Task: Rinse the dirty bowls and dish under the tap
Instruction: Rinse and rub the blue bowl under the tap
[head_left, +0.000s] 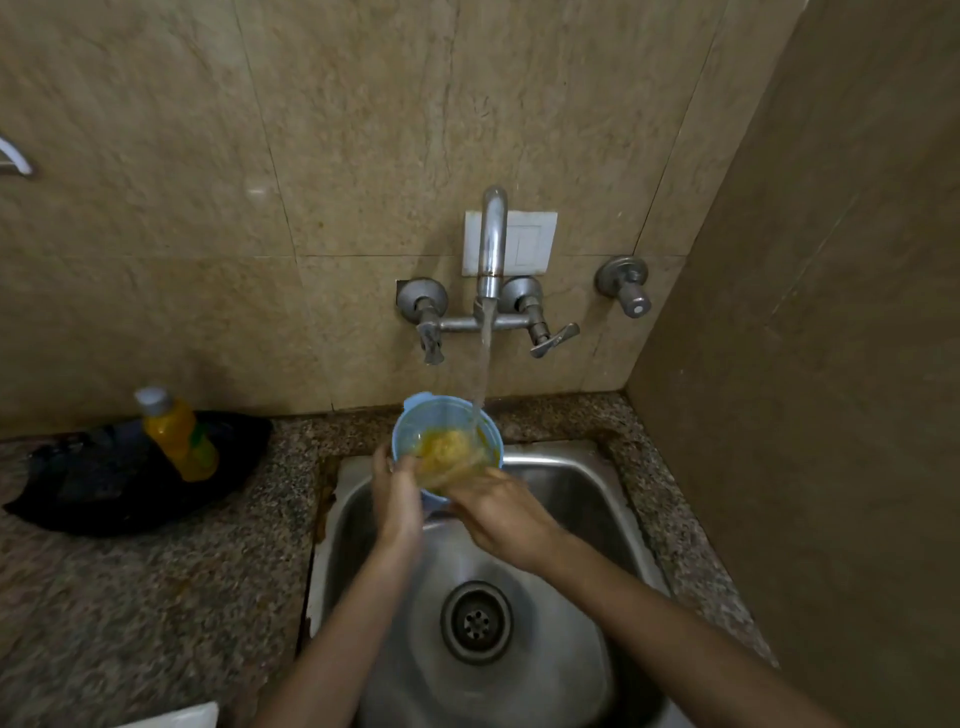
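A blue bowl (441, 426), smeared yellow, is held under the tap (492, 244) stream over the sink (571, 483). Its 9 o'clock rim is clasped by the left grip (397, 499). The right grip (498, 512), at 5 o'clock, is blurred, so its hold cannot be told.

Speckled brown-grey granite countertop (156, 597) runs along beige tiled wall into right-hand corner. Steel sink (566, 462) sunk into countertop at right, round drain (476, 622) in its floor. Rust-orange stains (324, 499) on stone along sink's left edge. Crumpled black cloth (104, 493) on countertop at left, near wall; orange bottle (179, 434) with pale cap on cloth. White object (182, 717), cut off by the frame's bottom edge.
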